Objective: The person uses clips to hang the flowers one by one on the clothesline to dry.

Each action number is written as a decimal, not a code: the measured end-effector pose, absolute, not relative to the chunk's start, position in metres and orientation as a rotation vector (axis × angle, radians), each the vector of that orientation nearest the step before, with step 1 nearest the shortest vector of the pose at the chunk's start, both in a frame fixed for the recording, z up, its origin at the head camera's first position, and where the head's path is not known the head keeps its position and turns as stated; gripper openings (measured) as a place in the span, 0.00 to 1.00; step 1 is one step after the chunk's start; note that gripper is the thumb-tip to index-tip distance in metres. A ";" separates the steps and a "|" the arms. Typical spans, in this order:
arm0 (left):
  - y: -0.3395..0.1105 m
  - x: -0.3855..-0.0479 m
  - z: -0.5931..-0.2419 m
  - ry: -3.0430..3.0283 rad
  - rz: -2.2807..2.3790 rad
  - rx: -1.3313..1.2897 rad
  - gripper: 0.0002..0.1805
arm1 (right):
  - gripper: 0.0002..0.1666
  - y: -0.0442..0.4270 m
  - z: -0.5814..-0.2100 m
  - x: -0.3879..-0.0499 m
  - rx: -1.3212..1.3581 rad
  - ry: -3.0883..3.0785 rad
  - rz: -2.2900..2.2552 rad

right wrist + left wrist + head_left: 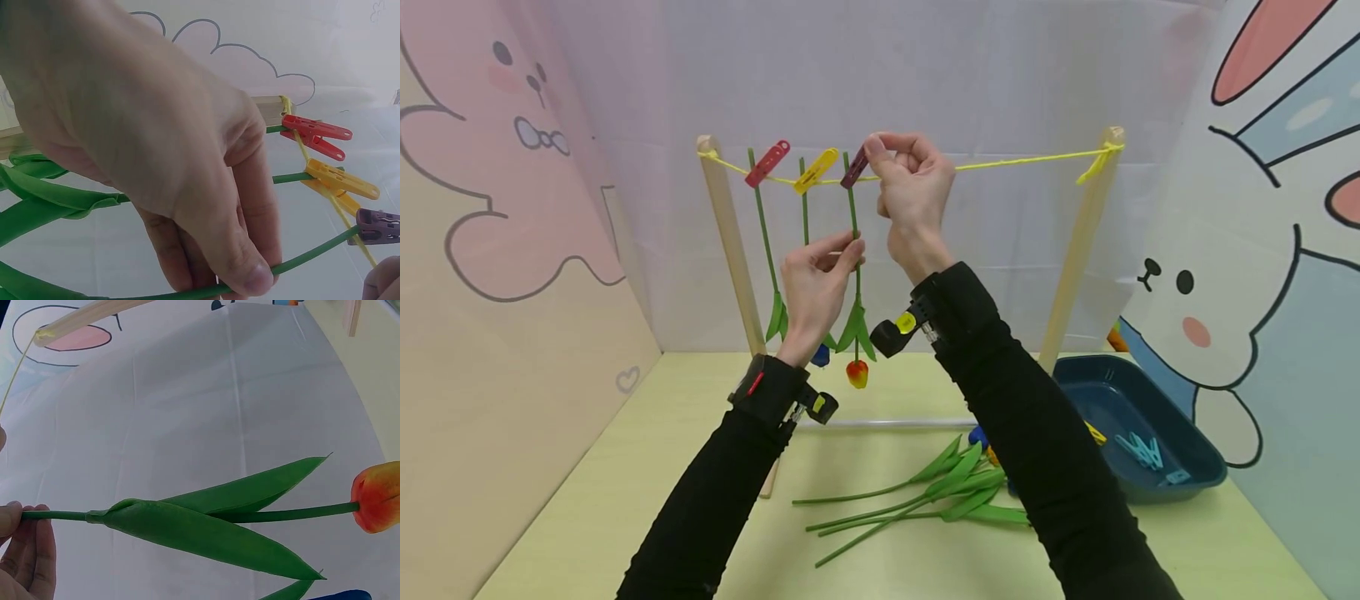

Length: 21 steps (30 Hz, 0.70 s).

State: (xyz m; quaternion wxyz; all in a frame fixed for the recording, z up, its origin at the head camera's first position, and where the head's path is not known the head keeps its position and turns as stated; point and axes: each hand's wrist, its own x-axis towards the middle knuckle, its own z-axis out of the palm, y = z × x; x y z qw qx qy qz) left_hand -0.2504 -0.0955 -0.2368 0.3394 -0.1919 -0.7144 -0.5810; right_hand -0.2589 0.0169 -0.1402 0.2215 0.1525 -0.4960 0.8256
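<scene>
The left hand (816, 287) pinches the stem (853, 208) of a head-down red-and-yellow tulip (857, 374), while the right hand (916, 179) pinches the purple clothespin (853, 170) near its top, at the yellow string (1022, 161). A red clothespin (768, 163) and a yellow clothespin (816, 171) sit alongside.

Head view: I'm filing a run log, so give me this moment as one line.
left hand pinches tulip stem | right hand pinches purple clothespin at yellow line | red clothespin and yellow clothespin hold other stems

A red-yellow tulip (212, 534) hangs bloom-down, its green stem (853, 212) meeting a tilted purple clothespin (854, 167) at the yellow line (1030, 159).
</scene>
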 end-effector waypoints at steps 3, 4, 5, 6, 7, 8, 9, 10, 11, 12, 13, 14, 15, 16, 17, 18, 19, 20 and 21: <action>-0.096 -0.251 -0.237 -1.864 -1.514 -0.499 0.14 | 0.03 0.016 -0.141 -0.259 0.423 -1.389 2.272; -0.096 -0.251 -0.237 -1.867 -1.510 -0.496 0.14 | 0.03 0.016 -0.141 -0.259 0.424 -1.397 2.266; -0.096 -0.251 -0.236 -1.867 -1.510 -0.496 0.14 | 0.04 0.015 -0.142 -0.259 0.425 -1.405 2.264; -0.096 -0.251 -0.236 -1.867 -1.510 -0.498 0.14 | 0.05 0.015 -0.142 -0.259 0.427 -1.413 2.262; -0.096 -0.251 -0.236 -1.865 -1.513 -0.500 0.15 | 0.07 0.016 -0.143 -0.259 0.431 -1.424 2.255; -0.096 -0.251 -0.236 -1.865 -1.512 -0.501 0.14 | 0.07 0.016 -0.143 -0.260 0.432 -1.434 2.254; -0.096 -0.251 -0.236 -1.865 -1.511 -0.501 0.14 | 0.07 0.016 -0.144 -0.260 0.438 -1.444 2.254; -0.096 -0.251 -0.236 -1.865 -1.510 -0.499 0.14 | 0.08 0.017 -0.145 -0.260 0.443 -1.458 2.252; -0.096 -0.251 -0.236 -1.865 -1.510 -0.500 0.14 | 0.08 0.017 -0.145 -0.261 0.446 -1.474 2.249; -0.096 -0.251 -0.236 -1.866 -1.509 -0.500 0.14 | 0.08 0.018 -0.146 -0.261 0.450 -1.489 2.248; -0.096 -0.252 -0.236 -1.867 -1.506 -0.499 0.14 | 0.09 0.019 -0.146 -0.261 0.454 -1.509 2.240; -0.097 -0.252 -0.236 -1.871 -1.501 -0.496 0.14 | 0.10 0.019 -0.147 -0.261 0.456 -1.525 2.240; -0.097 -0.252 -0.236 -1.872 -1.497 -0.496 0.14 | 0.11 0.020 -0.147 -0.261 0.461 -1.541 2.236; -0.097 -0.252 -0.236 -1.874 -1.492 -0.496 0.14 | 0.12 0.020 -0.147 -0.261 0.464 -1.557 2.230; -0.097 -0.252 -0.236 -1.873 -1.491 -0.496 0.14 | 0.13 0.021 -0.147 -0.261 0.470 -1.570 2.226; -0.097 -0.252 -0.236 -1.873 -1.487 -0.495 0.14 | 0.14 0.021 -0.147 -0.260 0.475 -1.583 2.224; -0.097 -0.252 -0.236 -1.872 -1.485 -0.494 0.14 | 0.15 0.021 -0.146 -0.260 0.481 -1.593 2.222; -0.097 -0.252 -0.236 -1.870 -1.484 -0.493 0.14 | 0.15 0.022 -0.146 -0.259 0.487 -1.599 2.225; -0.097 -0.252 -0.236 -1.869 -1.480 -0.493 0.14 | 0.16 0.022 -0.146 -0.258 0.498 -1.610 2.218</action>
